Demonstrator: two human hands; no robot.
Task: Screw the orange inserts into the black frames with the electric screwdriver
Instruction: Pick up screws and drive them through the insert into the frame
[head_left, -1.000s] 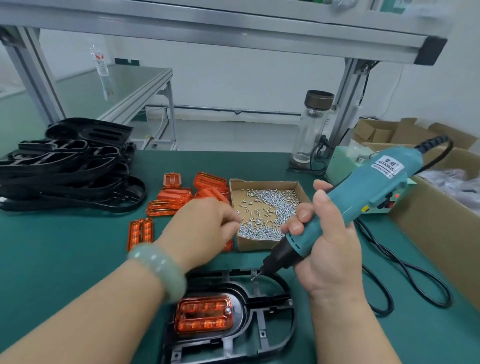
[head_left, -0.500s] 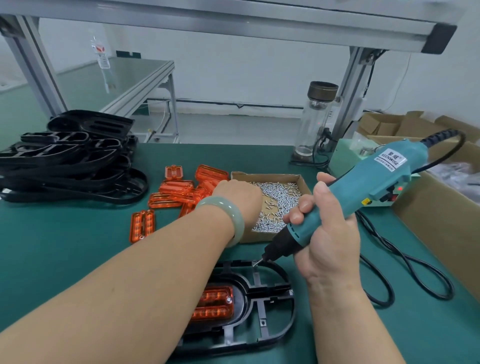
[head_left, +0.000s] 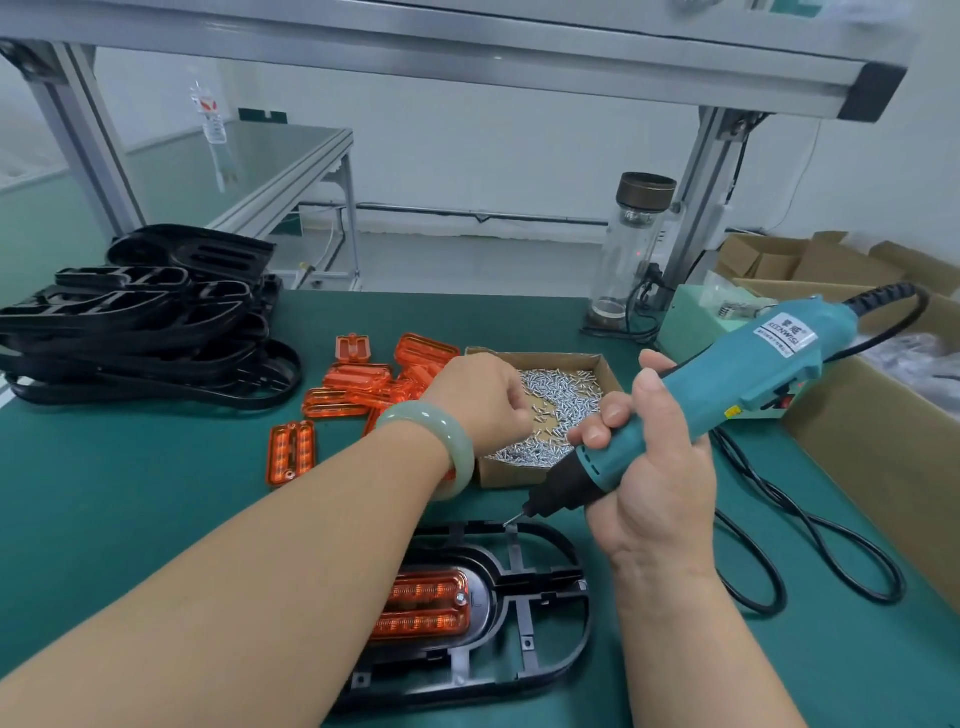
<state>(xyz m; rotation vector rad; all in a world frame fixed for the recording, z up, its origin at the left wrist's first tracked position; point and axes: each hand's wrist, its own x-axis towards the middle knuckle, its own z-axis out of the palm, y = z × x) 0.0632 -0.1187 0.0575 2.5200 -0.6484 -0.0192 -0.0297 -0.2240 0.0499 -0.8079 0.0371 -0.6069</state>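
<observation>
A black frame (head_left: 550, 670) lies on the green mat at the near edge, with an orange insert (head_left: 426, 608) seated in its left half. My right hand (head_left: 649, 467) grips the teal electric screwdriver (head_left: 753, 364), tilted, its bit tip just above the frame's far rim. My left hand (head_left: 478, 400) reaches across into the cardboard box (head_left: 550, 358) of small silver screws (head_left: 566, 395), its fingers curled down and pinching among them. My left forearm hides part of the frame.
Loose orange inserts (head_left: 358, 379) lie left of the screw box. A stack of black frames (head_left: 145, 332) stands at the far left. A glass bottle (head_left: 631, 249), a large cardboard box (head_left: 883, 457) and the screwdriver's black cable (head_left: 831, 551) are on the right.
My left hand has moved from the box's near left corner further into the screws. The screwdriver has stayed over the frame's far rim.
</observation>
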